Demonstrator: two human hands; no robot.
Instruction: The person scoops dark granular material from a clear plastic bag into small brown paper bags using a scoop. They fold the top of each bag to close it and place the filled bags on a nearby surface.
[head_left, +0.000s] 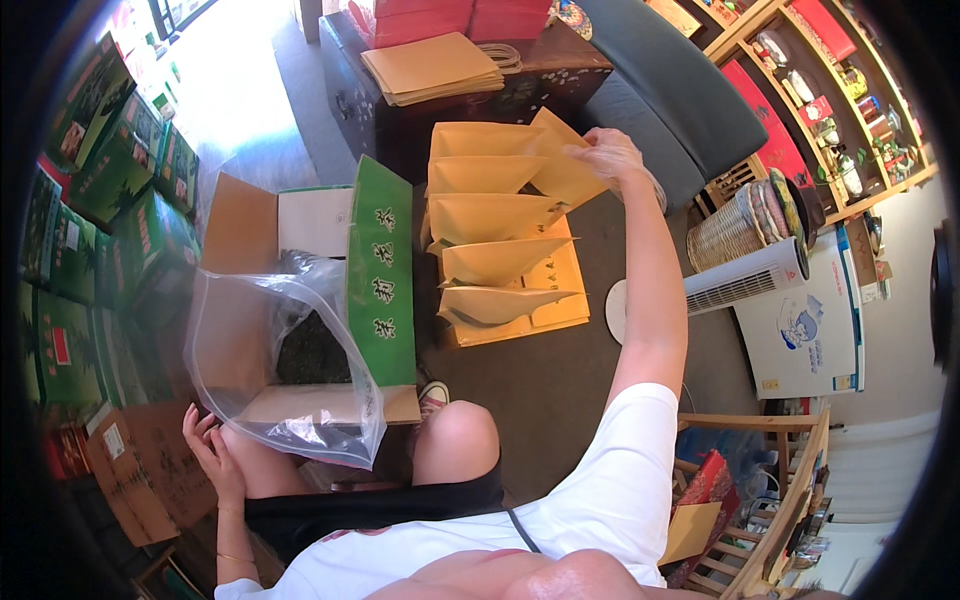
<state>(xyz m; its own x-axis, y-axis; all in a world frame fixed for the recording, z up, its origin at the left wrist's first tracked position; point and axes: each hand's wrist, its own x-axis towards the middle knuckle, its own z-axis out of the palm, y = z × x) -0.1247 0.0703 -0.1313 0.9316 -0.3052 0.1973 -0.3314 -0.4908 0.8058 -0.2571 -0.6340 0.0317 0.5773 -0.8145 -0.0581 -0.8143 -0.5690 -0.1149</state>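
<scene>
My right hand (611, 155), in a thin clear plastic glove, grips the edge of a yellow paper bag (566, 172) at the far right of a row. Several yellow paper bags (487, 217) stand beside it with their tops apart, on or against a yellow printed stack (562, 296). My left hand (214, 450) rests by my left knee, fingers apart, holding nothing. Before me an open green cardboard box (382, 285) holds a large clear plastic bag (300, 431), its mouth spread wide, with dark loose tea leaves (313, 349) inside.
A pile of flat kraft envelopes (435, 67) lies on the dark chest ahead. Green boxes (120, 247) are stacked at left, above a brown carton (146, 472). A tower fan (739, 285), wicker basket (724, 225) and wooden chair (780, 495) stand at right.
</scene>
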